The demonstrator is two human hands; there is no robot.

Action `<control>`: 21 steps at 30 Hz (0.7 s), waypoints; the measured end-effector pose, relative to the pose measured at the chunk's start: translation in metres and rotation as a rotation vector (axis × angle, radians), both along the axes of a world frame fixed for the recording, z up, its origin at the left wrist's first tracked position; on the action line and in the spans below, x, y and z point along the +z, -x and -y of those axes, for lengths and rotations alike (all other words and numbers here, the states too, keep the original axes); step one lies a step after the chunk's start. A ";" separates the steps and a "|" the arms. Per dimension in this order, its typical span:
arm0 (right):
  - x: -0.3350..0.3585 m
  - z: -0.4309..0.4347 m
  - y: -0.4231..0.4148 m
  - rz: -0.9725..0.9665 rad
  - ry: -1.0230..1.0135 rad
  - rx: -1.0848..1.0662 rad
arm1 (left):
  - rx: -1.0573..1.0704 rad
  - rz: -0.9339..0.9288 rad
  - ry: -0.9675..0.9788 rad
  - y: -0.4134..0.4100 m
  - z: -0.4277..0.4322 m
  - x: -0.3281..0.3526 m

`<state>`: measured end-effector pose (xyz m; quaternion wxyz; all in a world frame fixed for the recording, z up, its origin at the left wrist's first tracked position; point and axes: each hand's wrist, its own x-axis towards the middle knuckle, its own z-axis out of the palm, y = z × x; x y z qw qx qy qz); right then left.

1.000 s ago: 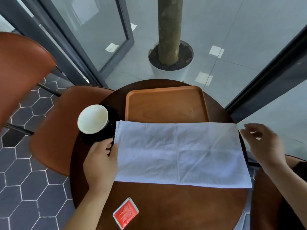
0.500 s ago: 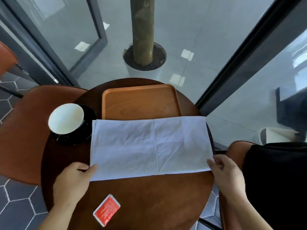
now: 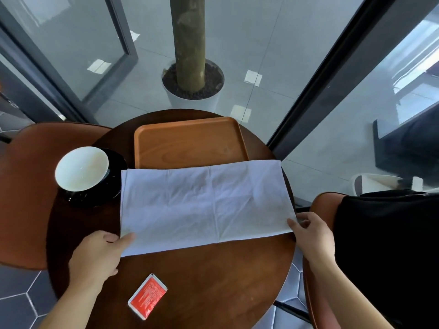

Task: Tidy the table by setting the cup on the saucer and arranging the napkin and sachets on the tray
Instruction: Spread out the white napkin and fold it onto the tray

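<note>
White napkin (image 3: 204,203) now held at both near corners. A second ago our left hand (image 3: 95,255) was up by the saucer (image 3: 95,198) and our right hand (image 3: 311,233) hung off the far-right corner, touching nothing; both have since dropped to the near edge

Left: thumb over the near-left corner, pinching it, fingers underneath hidden. Right: thumb and forefinger pinch the near-right corner

Napkin looks unmoved on the table (image 3: 213,281): flat, fully spread, far edge overlapping the near rim of the tray (image 3: 187,141), left edge just beside the saucer. Our cup (image 3: 82,168) sits on the saucer, so we read that part as done. Red sachet (image 3: 147,296) lies by the table's near edge, well apart from the tray, untouched; only one in view

Our read: a two-corner grip means a fold comes next, near edge over to far edge, then napkin onto the tray. Risk: cloth dragging into the saucer
</note>
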<state>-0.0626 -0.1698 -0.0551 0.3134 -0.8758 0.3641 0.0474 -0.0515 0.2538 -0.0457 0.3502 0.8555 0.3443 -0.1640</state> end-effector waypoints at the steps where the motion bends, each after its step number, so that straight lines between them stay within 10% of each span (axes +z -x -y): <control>1: 0.000 0.000 0.001 0.018 -0.009 -0.009 | 0.086 0.011 0.107 0.000 -0.001 0.000; 21: 0.020 -0.017 0.042 0.134 -0.171 0.043 | 0.535 0.262 0.451 0.062 -0.033 0.009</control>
